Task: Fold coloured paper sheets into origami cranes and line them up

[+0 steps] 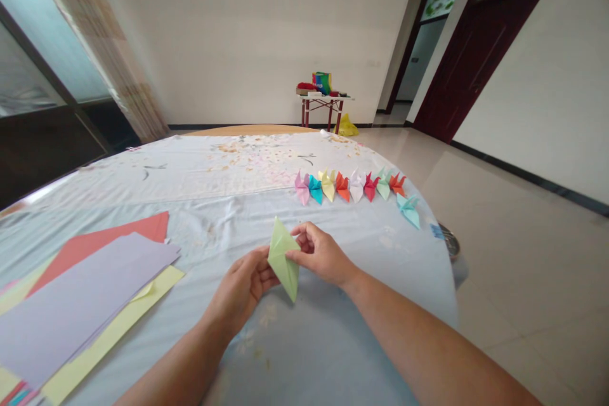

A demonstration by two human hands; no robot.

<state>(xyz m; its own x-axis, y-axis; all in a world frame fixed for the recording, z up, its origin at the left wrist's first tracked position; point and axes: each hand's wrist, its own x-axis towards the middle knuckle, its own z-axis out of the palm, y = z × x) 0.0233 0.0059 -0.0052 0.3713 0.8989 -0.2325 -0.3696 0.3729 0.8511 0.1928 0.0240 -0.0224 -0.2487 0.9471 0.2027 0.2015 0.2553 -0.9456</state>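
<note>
A light green folded paper (284, 260), shaped like a long diamond, is held up between my two hands just above the table. My left hand (250, 279) grips its left edge, with the fingers curled behind it. On the other side, my right hand (321, 254) pinches the right edge, thumb on the front face and fingers partly behind. Beyond my hands stands a row of folded paper cranes in several colours, with a pink crane (302, 188) at the left end and a light blue crane (408, 210) set slightly nearer at the right.
Lilac paper sheets (85, 304) lie on the left over yellow and red sheets. A pale flowered cloth (200, 171) covers the round table. Against the far wall is a small table (328, 101) with bags and boxes, a yellow bag (347, 125) beside it.
</note>
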